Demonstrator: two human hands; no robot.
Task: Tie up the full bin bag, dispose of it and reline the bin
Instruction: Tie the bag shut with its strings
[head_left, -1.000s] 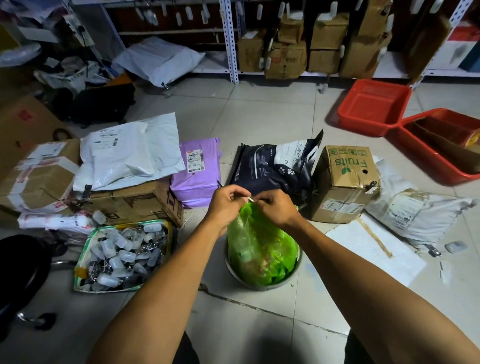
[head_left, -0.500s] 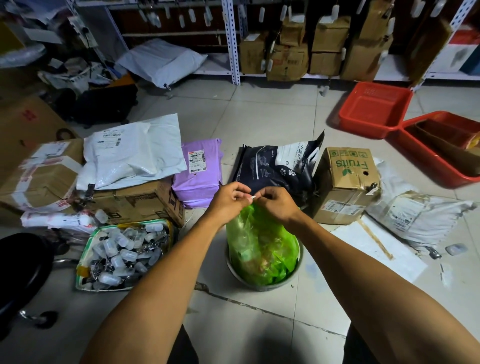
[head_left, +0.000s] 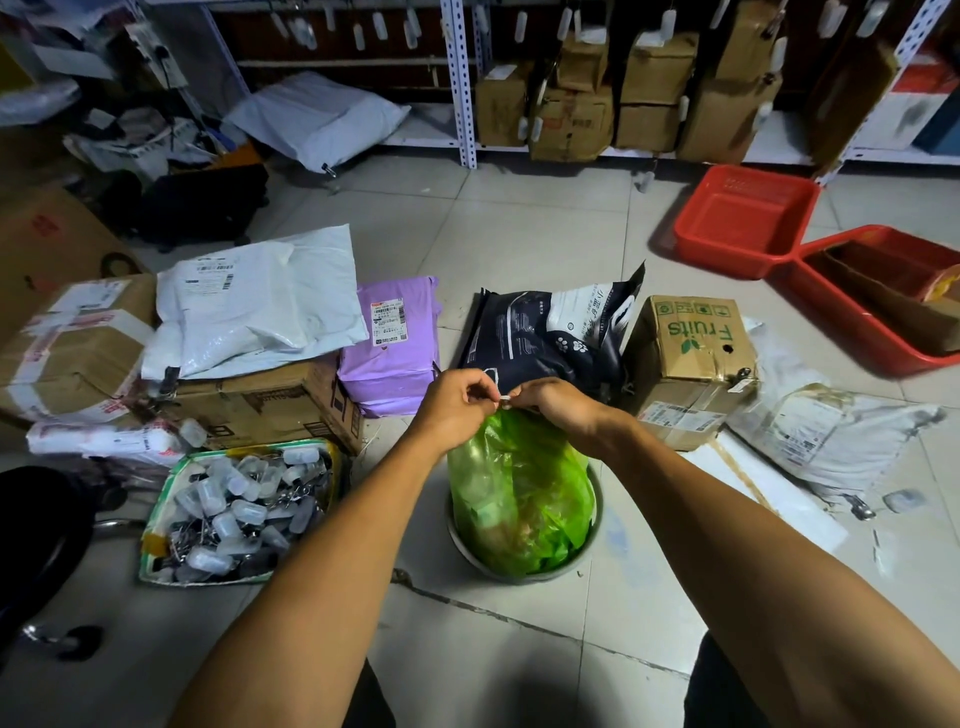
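Note:
A full green bin bag (head_left: 519, 499) stands in a low round grey bin (head_left: 592, 540) on the tiled floor in the middle of the view. Its top is gathered into a narrow neck. My left hand (head_left: 457, 405) and my right hand (head_left: 561, 410) meet just above the bag, fingers curled, both pinching the gathered top, with a small white bit showing between the fingertips. The bag's neck itself is mostly hidden behind my hands.
A tray of small clear bottles (head_left: 239, 509) lies left of the bin. Cardboard boxes (head_left: 260, 400), a purple parcel (head_left: 389, 343), a dark pet-food bag (head_left: 545, 332) and a Fruits box (head_left: 696, 358) ring the bin behind. Red crates (head_left: 743, 218) sit at right.
My hands have stayed together at the bag's top, with only slight finger movement. The bag and bin have not shifted.

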